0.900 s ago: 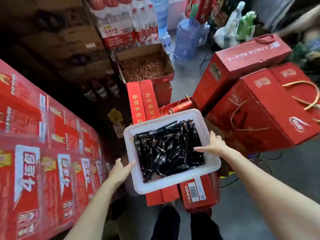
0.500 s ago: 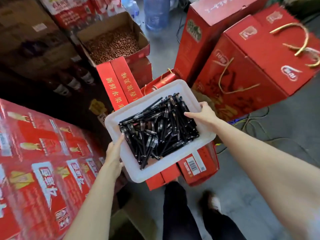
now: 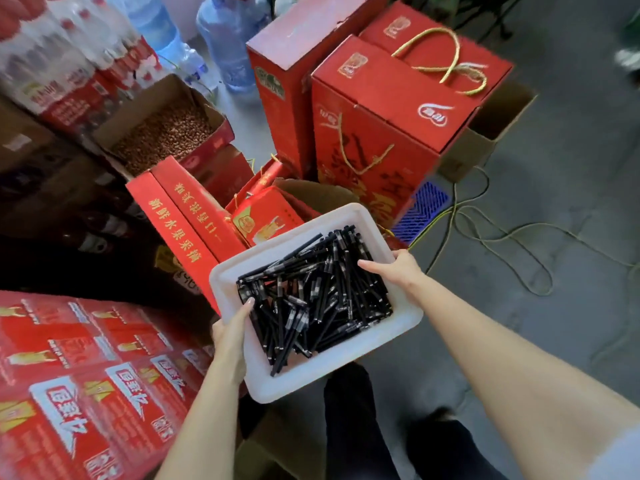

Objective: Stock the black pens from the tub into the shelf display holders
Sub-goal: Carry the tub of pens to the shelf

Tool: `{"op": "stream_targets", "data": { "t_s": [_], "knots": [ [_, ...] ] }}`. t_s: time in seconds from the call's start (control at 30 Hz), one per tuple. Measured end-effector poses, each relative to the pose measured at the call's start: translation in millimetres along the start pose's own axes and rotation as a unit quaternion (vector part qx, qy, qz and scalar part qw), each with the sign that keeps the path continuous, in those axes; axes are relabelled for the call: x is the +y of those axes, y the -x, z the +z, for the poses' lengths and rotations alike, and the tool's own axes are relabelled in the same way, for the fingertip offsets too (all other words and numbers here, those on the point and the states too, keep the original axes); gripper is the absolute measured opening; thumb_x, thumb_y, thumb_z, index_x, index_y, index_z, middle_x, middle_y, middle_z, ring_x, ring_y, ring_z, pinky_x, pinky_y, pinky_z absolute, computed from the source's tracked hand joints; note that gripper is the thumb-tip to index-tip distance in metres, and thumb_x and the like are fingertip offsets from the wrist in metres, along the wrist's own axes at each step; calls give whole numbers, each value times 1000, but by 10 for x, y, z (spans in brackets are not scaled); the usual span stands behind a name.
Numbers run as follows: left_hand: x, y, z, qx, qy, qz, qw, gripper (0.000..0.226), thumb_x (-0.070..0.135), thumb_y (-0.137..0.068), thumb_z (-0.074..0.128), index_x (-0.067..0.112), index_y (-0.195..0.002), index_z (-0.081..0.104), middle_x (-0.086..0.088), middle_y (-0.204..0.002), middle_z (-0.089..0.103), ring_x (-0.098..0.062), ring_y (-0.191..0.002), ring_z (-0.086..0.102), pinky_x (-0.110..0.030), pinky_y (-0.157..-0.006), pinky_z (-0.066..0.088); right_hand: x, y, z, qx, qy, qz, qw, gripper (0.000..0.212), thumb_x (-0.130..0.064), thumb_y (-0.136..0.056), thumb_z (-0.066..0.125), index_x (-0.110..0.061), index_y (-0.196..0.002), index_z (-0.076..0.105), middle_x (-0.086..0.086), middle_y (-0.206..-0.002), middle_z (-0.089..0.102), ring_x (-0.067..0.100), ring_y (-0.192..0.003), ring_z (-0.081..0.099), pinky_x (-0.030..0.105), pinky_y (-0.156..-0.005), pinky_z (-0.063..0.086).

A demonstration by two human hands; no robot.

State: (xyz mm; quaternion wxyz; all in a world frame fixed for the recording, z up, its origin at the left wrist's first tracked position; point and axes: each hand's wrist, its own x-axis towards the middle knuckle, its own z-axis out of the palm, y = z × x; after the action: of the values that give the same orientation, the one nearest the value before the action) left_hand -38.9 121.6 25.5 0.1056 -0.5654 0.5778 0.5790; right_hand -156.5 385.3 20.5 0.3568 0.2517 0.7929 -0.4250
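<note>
A white plastic tub (image 3: pixel 398 318) full of several black pens (image 3: pixel 315 296) is held up in front of me, off the boxes. My left hand (image 3: pixel 230 336) grips its left rim, thumb over the edge and touching the pens. My right hand (image 3: pixel 398 270) grips the right rim, thumb inside the tub. No shelf display holders are in view.
Red drink cartons (image 3: pixel 90 375) are stacked at lower left. Tall red gift boxes (image 3: pixel 388 133) with rope handles stand behind the tub, flat red boxes (image 3: pixel 183 220) to the left. An open box of peanuts (image 3: pixel 162 133), water jugs (image 3: pixel 228 39) and yellow cables (image 3: pixel 502 237) on grey floor.
Both hands closed on the tub's rims and lifted it off the red boxes toward me and to the right. The view turned to the right.
</note>
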Motion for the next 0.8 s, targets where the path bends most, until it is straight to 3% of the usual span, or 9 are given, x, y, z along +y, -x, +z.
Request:
{"op": "stream_targets", "data": {
  "t_s": [0.1,0.2,0.3,0.37,0.43,0.5,0.57,0.7,0.8],
  "knots": [
    [85,368,454,-28,-53,24,998,70,36,-84,69,3,-138,38,-3,-124,47,-24,-111,46,-36,-86,35,468,149,-455,30,-87,38,995,102,-53,-72,74,-2,-145,23,11,-147,34,29,-133,37,41,-106,36],
    [121,753,993,-72,-132,63,987,78,42,-82,69,4,-141,35,-9,-142,42,-28,-127,41,-40,-90,34,970,374,-991,46,-187,72,979,111,-58,-63,78,-2,-144,26,10,-145,38,29,-132,39,43,-108,36],
    [16,1195,1641,-118,-207,110,965,80,42,-80,71,2,-140,36,-10,-139,44,-28,-124,44,-36,-87,34,1816,412,-1551,82,-262,89,957,135,-78,-23,76,-7,-133,44,7,-130,55,26,-116,55,43,-99,46],
    [-132,1579,2130,-140,-259,139,945,77,42,-80,71,1,-137,39,-12,-134,48,-27,-115,48,-35,-85,36,2545,379,-1889,109,-320,98,936,142,-81,-12,74,-9,-130,47,8,-126,57,27,-112,59,44,-95,49],
    [-332,2015,2635,-161,-298,160,927,73,41,-80,71,-2,-132,44,-15,-127,53,-27,-103,54,-36,-83,41,2959,733,-2296,137,-370,98,914,138,-79,-17,77,-7,-131,45,8,-128,56,27,-115,57,45,-97,48],
    [-597,2474,3165,-195,-334,171,906,68,40,-81,71,-4,-127,49,-16,-118,57,-26,-88,55,-34,-78,41,3410,1138,-2703,168,-414,98,889,112,-66,-45,82,-6,-131,42,8,-130,53,27,-118,53,44,-100,45],
    [-923,2993,3654,-238,-364,172,884,70,43,-78,73,-2,-127,49,-16,-117,57,-25,-88,50,-32,-79,39,3916,1533,-3069,209,-454,104,860,97,-52,-63,81,-5,-136,37,10,-137,46,27,-125,47,44,-104,40],
    [-1625,4103,4488,-335,-415,200,822,71,48,-72,77,1,-119,52,-7,-100,56,-24,-91,52,-34,-82,41,4906,2307,-3692,298,-542,136,774,98,-43,-72,78,-6,-144,24,8,-151,30,27,-137,33,38,-111,30],
    [-2152,4978,4961,-396,-451,227,767,62,46,-75,75,3,-111,48,-5,-100,53,-24,-97,47,-35,-86,38,5552,2866,-4025,376,-611,160,678,90,-37,-76,77,-5,-143,26,11,-148,34,29,-135,34,37,-104,32]
  ]
}}
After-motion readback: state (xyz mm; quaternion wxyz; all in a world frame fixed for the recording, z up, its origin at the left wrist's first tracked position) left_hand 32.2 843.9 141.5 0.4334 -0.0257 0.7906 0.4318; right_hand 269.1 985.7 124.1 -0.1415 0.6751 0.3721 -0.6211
